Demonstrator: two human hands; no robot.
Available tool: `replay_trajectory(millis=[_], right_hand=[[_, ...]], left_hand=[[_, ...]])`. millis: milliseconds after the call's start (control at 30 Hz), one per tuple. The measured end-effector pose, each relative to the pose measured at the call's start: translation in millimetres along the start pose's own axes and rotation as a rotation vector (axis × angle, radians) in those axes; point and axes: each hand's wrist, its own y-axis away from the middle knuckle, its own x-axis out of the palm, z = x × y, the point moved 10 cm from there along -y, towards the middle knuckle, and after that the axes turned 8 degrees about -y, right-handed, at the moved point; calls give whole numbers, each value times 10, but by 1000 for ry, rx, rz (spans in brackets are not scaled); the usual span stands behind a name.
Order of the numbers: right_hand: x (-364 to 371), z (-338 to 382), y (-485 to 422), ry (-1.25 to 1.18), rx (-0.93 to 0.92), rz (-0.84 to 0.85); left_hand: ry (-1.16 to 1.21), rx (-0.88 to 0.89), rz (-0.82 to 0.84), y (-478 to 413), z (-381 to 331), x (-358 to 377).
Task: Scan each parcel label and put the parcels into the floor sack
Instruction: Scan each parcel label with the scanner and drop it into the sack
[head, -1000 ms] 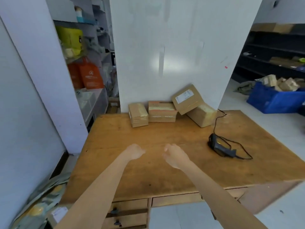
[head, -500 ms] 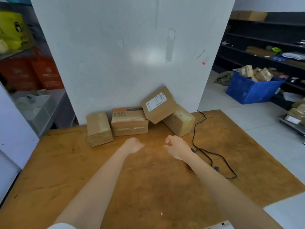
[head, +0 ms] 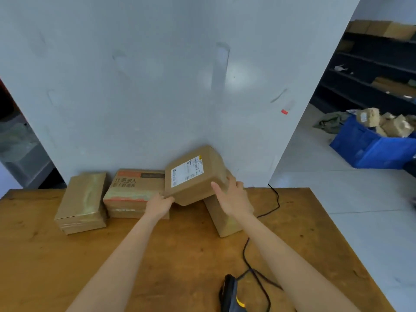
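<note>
Several cardboard parcels stand against the white wall at the back of the wooden table (head: 67, 266). The labelled parcel (head: 193, 174) leans tilted, its white label facing me, resting on the brown parcel (head: 225, 221) and the red-striped parcel (head: 132, 192). My left hand (head: 158, 204) grips the labelled parcel's lower left corner. My right hand (head: 234, 197) presses its right side with fingers spread. A taped parcel (head: 82, 203) lies at the far left. The black handheld scanner (head: 231, 293) lies on the table near my right forearm, its cable (head: 273, 206) running to the wall. No sack is in view.
A blue crate (head: 369, 152) full of wrapped parcels sits on the tiled floor at the right. Dark shelving (head: 371, 70) with boxes lines the far right wall. A grey shelf unit (head: 20, 154) shows at the left behind the wall.
Both hands reached forward from the middle of the table and took hold of the labelled parcel. The view moved closer to the wall, and the scanner now shows near my right forearm.
</note>
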Motion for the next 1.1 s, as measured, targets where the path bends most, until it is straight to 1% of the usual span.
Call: replay_trajectory(millis=[100,167,300,433,533,600,700,733,767,800,900,967,1000,1100], right_hand=[[49,-17,-321,-67,8,41],[100,-16,-437,-109,29,41],[170,-4,-488,-216,27,12],[129,-53,-521,-397,63,0],[8,-61,-452,-517,54,-11],[-57,-41,-339,-608,54,3],[-130,63,-101,-682,9,41],[-145,104,-17,-694,-8,56],[-146,144,74,-708,-22,80],[-125,179,167,-718,-29,115],[-27,245,472,-793,-38,166],[83,307,693,-844,-48,195],[152,333,807,-853,-46,215],[295,322,1069,-875,-43,220]], left_hand=[[45,-76,-93,-142,-20,73],[52,-106,-122,-180,-20,88],[191,-121,-77,-145,-18,201],[371,-159,-112,12,48,114],[496,-217,-116,203,183,14],[490,-234,-100,312,278,-68],[485,-185,-119,500,348,-286],[498,-167,-103,587,367,-355],[510,-153,-55,668,395,-398],[519,-143,32,753,431,-410],[507,-89,410,1068,547,-280],[456,-32,594,1277,630,-167],[447,3,642,1361,671,-125],[499,61,700,1539,811,-38]])
